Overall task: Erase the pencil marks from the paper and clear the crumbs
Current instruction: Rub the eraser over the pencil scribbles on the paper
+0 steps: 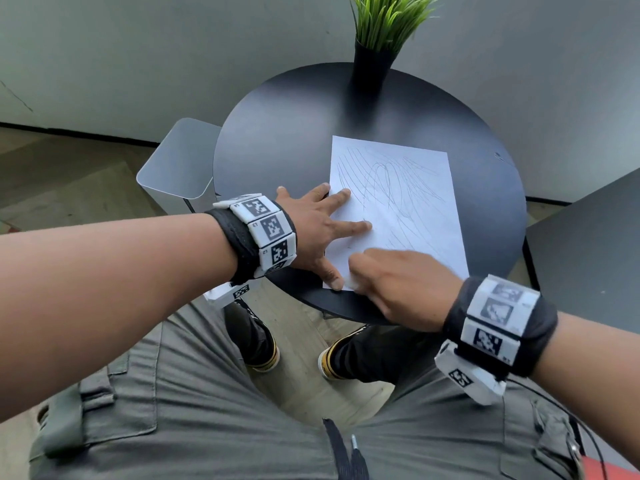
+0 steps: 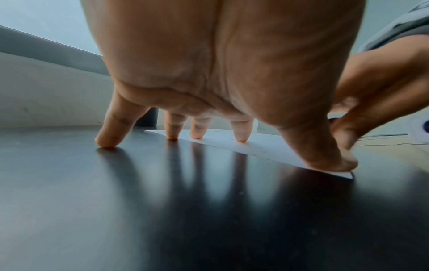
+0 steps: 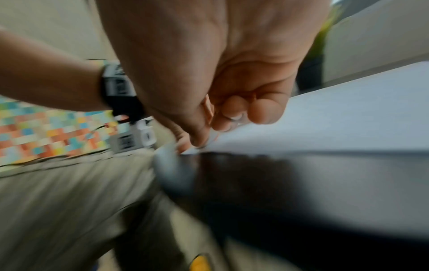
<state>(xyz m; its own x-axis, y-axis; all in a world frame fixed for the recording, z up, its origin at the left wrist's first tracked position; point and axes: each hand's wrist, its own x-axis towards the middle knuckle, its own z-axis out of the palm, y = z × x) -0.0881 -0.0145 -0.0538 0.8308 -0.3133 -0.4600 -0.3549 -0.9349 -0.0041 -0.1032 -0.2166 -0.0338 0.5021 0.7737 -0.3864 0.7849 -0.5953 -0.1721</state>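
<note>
A white paper [image 1: 408,202] with grey pencil scribbles lies on the round black table [image 1: 277,133]. My left hand [image 1: 322,230] is spread flat, its fingers pressing the paper's left edge and its thumb [image 2: 332,161] on the near-left corner. In the left wrist view the fingertips [image 2: 241,137] stand on the paper [image 2: 260,146] and the table [image 2: 162,201]. My right hand [image 1: 388,275] is curled and pinches a small white eraser [image 1: 355,284] against the paper beside that thumb. The right wrist view is blurred; the right hand [image 3: 209,113] is bunched at the edge of the paper [image 3: 348,119].
A silver bin [image 1: 176,164] stands on the floor at the table's left. At the table's far edge is a green plant in a black pot [image 1: 372,67]. Another dark tabletop [image 1: 588,258] lies to the right. My legs and shoes are below the near edge.
</note>
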